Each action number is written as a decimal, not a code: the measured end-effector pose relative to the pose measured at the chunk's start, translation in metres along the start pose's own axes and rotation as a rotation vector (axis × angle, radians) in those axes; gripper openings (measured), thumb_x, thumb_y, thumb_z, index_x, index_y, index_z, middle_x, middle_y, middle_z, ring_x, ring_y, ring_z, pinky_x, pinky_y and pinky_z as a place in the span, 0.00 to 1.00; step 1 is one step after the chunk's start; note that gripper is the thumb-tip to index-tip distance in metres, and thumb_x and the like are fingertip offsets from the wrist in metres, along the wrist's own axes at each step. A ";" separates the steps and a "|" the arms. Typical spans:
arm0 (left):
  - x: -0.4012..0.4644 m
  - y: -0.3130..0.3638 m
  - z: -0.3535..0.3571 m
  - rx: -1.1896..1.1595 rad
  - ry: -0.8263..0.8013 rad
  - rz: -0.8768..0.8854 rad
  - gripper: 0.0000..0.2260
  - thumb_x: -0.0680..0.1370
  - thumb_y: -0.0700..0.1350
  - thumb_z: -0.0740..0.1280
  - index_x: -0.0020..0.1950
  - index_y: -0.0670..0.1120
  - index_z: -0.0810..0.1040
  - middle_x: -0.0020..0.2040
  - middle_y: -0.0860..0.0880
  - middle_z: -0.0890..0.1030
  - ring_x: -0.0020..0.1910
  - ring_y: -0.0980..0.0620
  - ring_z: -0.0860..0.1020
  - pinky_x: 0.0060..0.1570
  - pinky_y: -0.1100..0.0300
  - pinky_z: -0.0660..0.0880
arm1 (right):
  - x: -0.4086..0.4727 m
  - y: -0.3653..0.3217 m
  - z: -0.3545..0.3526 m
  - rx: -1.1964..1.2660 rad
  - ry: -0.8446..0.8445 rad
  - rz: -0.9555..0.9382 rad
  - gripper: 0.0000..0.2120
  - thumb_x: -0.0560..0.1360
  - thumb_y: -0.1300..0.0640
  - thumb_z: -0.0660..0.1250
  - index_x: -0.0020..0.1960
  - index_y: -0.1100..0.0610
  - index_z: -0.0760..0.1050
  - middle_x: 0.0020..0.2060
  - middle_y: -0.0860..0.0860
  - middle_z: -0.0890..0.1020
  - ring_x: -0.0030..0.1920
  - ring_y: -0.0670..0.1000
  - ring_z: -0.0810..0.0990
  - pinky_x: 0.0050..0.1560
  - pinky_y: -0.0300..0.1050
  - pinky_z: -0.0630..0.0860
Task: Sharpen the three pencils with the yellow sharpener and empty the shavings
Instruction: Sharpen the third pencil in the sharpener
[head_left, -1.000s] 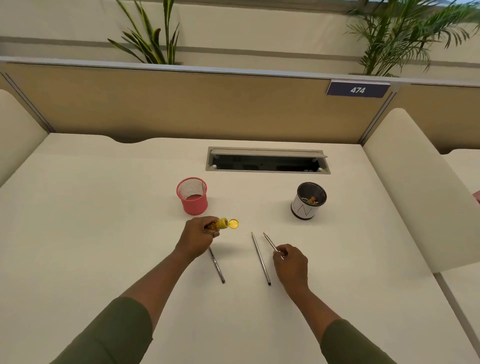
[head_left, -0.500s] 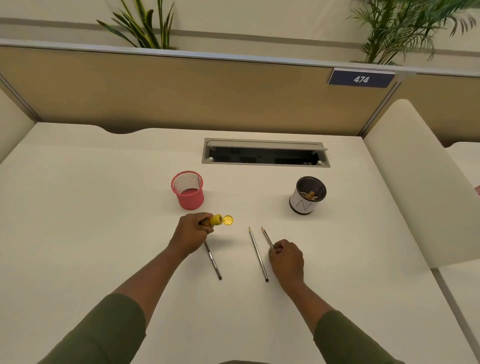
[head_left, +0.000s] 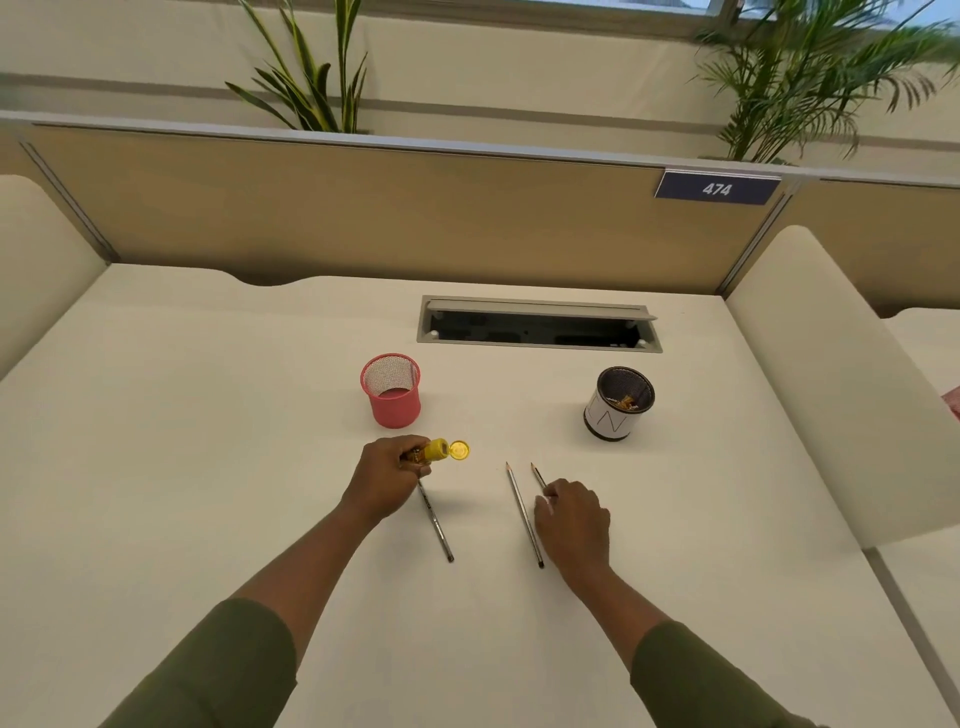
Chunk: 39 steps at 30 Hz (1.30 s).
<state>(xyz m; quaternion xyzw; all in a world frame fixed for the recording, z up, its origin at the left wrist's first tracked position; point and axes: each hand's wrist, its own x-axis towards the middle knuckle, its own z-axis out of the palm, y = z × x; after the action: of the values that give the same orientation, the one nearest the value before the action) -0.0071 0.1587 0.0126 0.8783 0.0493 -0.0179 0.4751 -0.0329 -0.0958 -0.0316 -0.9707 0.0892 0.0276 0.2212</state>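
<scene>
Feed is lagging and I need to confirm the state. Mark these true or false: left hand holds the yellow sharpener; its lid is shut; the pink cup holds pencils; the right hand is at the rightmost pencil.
1. The left hand holds the yellow sharpener. True.
2. Its lid is shut. False: it is flipped open.
3. The pink cup holds pencils. False: none show in it; three lie on the desk.
4. The right hand is at the rightmost pencil. True.

Mesh cup (head_left: 391, 391) left — pencils (head_left: 524, 514) nearer
</scene>
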 end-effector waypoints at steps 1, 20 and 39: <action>-0.002 -0.001 -0.002 -0.011 0.008 -0.012 0.14 0.68 0.30 0.70 0.48 0.46 0.83 0.40 0.48 0.83 0.43 0.48 0.81 0.48 0.58 0.77 | -0.002 -0.008 0.002 -0.029 0.012 -0.060 0.09 0.76 0.52 0.61 0.53 0.53 0.77 0.48 0.48 0.79 0.51 0.53 0.76 0.50 0.50 0.71; -0.020 -0.028 -0.036 -0.093 -0.034 -0.114 0.10 0.70 0.35 0.70 0.49 0.46 0.82 0.42 0.48 0.83 0.46 0.46 0.80 0.50 0.52 0.77 | -0.005 -0.121 0.065 -0.101 -0.359 -0.207 0.09 0.75 0.56 0.61 0.53 0.59 0.74 0.52 0.56 0.78 0.53 0.56 0.77 0.48 0.46 0.72; -0.026 -0.010 -0.027 -0.164 -0.137 -0.105 0.09 0.74 0.32 0.65 0.49 0.46 0.75 0.46 0.49 0.84 0.40 0.65 0.79 0.35 0.62 0.73 | -0.006 -0.055 -0.044 0.624 -0.188 -0.107 0.09 0.79 0.54 0.62 0.46 0.46 0.80 0.34 0.46 0.83 0.31 0.43 0.74 0.37 0.40 0.70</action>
<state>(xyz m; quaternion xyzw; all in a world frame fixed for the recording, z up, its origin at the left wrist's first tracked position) -0.0342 0.1852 0.0208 0.8294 0.0642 -0.0988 0.5461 -0.0279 -0.0652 0.0319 -0.8527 0.0215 0.0767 0.5163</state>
